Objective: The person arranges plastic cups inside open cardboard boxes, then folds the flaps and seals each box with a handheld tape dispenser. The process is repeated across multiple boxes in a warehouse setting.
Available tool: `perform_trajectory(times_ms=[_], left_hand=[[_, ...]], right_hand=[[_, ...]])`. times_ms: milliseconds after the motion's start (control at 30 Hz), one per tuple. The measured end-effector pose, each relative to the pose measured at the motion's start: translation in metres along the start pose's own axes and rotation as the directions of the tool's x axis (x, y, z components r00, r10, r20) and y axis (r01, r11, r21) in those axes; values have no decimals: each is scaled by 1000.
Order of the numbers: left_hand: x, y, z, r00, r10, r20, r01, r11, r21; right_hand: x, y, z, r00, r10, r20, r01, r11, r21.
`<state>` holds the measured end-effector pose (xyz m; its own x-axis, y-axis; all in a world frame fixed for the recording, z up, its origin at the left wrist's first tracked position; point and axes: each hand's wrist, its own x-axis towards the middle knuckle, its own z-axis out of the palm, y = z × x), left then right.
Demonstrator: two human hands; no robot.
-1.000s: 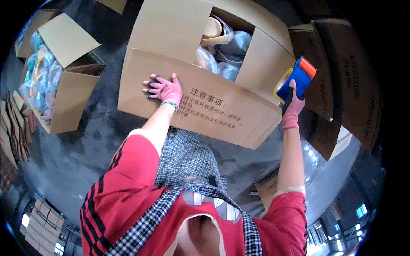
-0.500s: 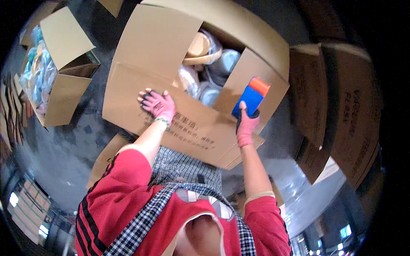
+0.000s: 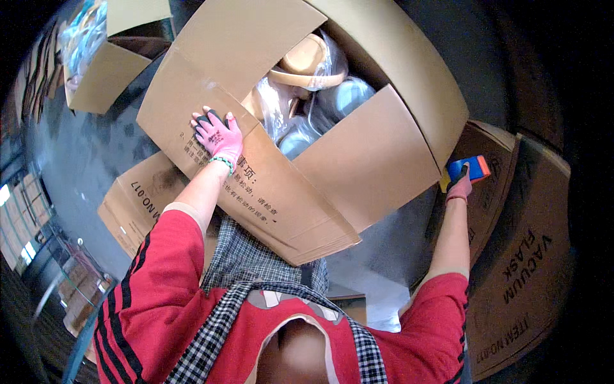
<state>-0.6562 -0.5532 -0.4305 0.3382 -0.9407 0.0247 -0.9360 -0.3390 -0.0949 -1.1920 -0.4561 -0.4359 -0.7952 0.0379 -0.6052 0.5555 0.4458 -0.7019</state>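
My left hand (image 3: 217,136), in a pink glove with bare fingertips, lies flat with fingers spread on the near flap of a large cardboard box (image 3: 236,38). My right hand (image 3: 459,185), also gloved in pink, is closed around a blue-and-orange block-shaped tool (image 3: 474,169), out past the right side of the box. A bit of yellow shows at the tool's left end. Through the gap between the flaps I see beige rounded vessels (image 3: 304,56) and pale blue-grey ones (image 3: 348,96) wrapped in clear plastic. The flaps hide the rest of the contents.
An open carton (image 3: 105,80) with plastic-wrapped things stands at the far left. Another brown carton (image 3: 137,198) sits at the near left. Large printed cartons (image 3: 524,275) line the right side. Stacked flat cardboard (image 3: 39,70) lies at the left rim.
My right hand has swung outward to the right with the tool, from above the box's right flap to beyond its side. My left hand stays on the flap. The view has turned.
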Motion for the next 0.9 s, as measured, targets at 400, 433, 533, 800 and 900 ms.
perform_trajectory(times_ms=[400, 433, 533, 800, 900], left_hand=[[-2, 2, 0, 1000, -7, 16, 7, 1000, 2], [-1, 2, 1, 1000, -8, 19, 9, 1000, -28], [-1, -7, 3, 1000, -8, 11, 8, 1000, -3], [1, -4, -6, 994, -1, 108, 14, 992, -125], [-14, -16, -39, 978, 164, 130, -95, 901, -423]], right_hand=[[-141, -95, -16, 287, 1, 958, -71, 997, 21], [-172, -80, -7, 386, 8, 923, 80, 996, -42], [-280, -28, 43, 554, -10, 833, 314, 929, -198], [-322, 84, 98, 646, -278, 710, 495, 861, -113], [-319, 77, 99, 647, -200, 736, 396, 913, -100]])
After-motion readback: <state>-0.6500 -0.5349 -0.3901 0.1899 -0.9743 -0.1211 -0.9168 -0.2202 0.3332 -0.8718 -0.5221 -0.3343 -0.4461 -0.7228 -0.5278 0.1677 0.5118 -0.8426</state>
